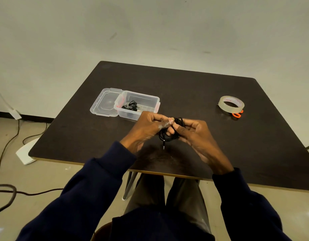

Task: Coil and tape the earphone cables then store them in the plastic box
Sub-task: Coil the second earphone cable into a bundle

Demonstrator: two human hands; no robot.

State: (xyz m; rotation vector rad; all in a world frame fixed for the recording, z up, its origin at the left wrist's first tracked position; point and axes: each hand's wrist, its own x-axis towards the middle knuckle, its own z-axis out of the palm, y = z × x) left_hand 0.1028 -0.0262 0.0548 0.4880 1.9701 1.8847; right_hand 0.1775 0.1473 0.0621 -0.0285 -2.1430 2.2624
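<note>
- the coiled black earphone cable (167, 138) is held between both hands above the near middle of the dark table (185, 80), in front of the plastic box.
- the bundle is a loose, stretched loop; its long axis runs slantwise from far right to near left.
- its jack plug (163, 146) hangs free from the near end and points straight down at the tabletop.
- the left hand (148, 129) has its fingers curled in, pinching the left side of the coil; a strip of clear tape (168, 122) sticks to its fingertips, against the cable.
- the right hand (193, 134) grips the right side, thumb and fingers curled round the strands.
- the clear plastic box (150, 98) stands just beyond the left hand, its hinged lid (105, 105) lying open to the left; another black earphone bundle (130, 106) lies inside.
- a roll of clear tape (227, 108) sits well apart on the right, with orange-handled scissors (237, 115) partly hidden beneath it.
</note>
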